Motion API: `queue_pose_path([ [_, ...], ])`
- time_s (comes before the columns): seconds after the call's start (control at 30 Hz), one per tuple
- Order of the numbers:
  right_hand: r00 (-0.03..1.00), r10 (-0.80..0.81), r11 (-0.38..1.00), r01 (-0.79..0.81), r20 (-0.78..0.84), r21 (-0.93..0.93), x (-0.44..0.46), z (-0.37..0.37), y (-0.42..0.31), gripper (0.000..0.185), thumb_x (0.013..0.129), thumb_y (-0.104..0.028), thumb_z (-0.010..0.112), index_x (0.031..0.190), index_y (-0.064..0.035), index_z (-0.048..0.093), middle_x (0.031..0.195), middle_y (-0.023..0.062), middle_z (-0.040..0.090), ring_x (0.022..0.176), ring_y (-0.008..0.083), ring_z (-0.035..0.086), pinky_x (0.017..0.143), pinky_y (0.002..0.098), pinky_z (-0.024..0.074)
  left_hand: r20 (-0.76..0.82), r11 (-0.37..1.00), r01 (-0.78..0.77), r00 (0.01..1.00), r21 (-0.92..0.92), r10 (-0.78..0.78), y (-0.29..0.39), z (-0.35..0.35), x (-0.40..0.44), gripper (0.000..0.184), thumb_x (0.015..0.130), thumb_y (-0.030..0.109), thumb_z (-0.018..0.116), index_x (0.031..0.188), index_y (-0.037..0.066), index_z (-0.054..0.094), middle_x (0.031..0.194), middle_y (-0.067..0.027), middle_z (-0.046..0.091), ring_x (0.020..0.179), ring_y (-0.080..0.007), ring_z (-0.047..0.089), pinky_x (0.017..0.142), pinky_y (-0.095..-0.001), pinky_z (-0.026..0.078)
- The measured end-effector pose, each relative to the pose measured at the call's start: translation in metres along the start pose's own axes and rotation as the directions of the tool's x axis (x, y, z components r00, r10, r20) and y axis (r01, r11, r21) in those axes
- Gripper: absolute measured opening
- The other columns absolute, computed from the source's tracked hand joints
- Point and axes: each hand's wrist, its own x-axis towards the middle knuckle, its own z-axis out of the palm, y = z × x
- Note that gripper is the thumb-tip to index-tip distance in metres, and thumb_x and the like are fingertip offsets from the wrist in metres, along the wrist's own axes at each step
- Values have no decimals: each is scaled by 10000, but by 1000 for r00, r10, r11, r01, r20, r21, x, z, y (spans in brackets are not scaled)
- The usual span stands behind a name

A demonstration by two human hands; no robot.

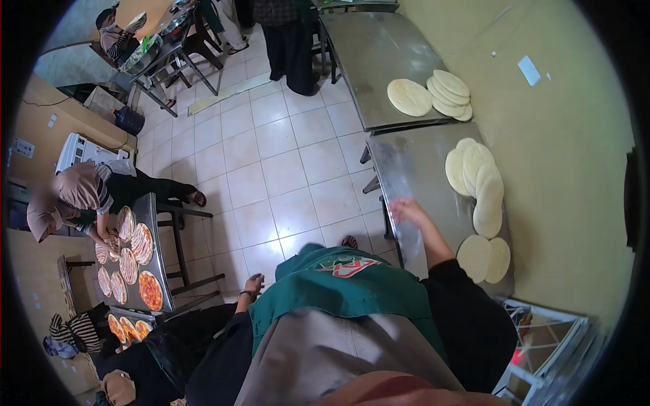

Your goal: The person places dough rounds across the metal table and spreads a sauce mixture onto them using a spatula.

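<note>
My right hand [405,210] is over the left edge of the nearer metal table [423,162], fingers loosely spread with nothing in them. Whether it touches the tabletop I cannot tell. Along the wall side of that table lie overlapping round flatbreads [489,210], pale and plain, apart from my hand. A further pair of flatbreads [474,258] lies closer to my body. My left hand [254,284], with a dark band at the wrist, hangs beside my green apron [345,277], fingers loosely apart and holding nothing.
Beyond stands a second metal table [372,54] with more flatbreads [409,97]. At left, two people lean over a table [156,223] of topped pizzas [150,289]. Another person [135,358] is close on my left. Tiled floor [257,176] runs between the tables; others are at the back.
</note>
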Motion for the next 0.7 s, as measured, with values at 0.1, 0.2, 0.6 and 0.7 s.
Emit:
queue_pose_path([
  [0.1, 958, -201, 979, 203, -204, -8, 69, -32, -79, 166, 865, -158, 569, 993, -73, 632, 857, 17, 638, 708, 127, 612, 618, 281, 517, -46, 971, -46, 998, -234, 36, 74, 11, 9, 540, 893, 354, 552, 1362, 118, 422, 1137, -89, 596, 941, -220, 602, 650, -361, 491],
  [0.2, 814, -305, 947, 313, -494, -68, 156, -79, -127, 284, 849, -150, 585, 1125, -85, 582, 882, 20, 628, 738, 131, 602, 598, 269, 498, -45, 951, -97, 995, -294, 87, 122, 20, 35, 536, 902, 349, 547, 1360, 100, 426, 1084, -101, 621, 940, -219, 608, 675, -353, 506],
  [0.6, 284, 34, 967, -252, -958, -40, 326, -171, -226, 996, 647, -386, 784, 1412, -64, 233, 1286, 253, 473, 1209, 395, 451, 1022, 471, 358, 6, 954, -203, 978, -219, 209, 295, -142, 242, 527, 897, 365, 551, 1342, 102, 444, 1082, -98, 621, 929, -229, 613, 681, -378, 516],
  [0.7, 107, 244, 889, -423, -964, 178, 340, -161, -249, 997, 592, -312, 829, 1381, -60, 275, 1326, 220, 423, 1209, 388, 445, 1000, 429, 393, 1, 985, -169, 986, 37, 170, 388, -205, 256, 499, 901, 373, 537, 1332, 133, 457, 1128, -77, 604, 940, -240, 616, 675, -415, 517],
])
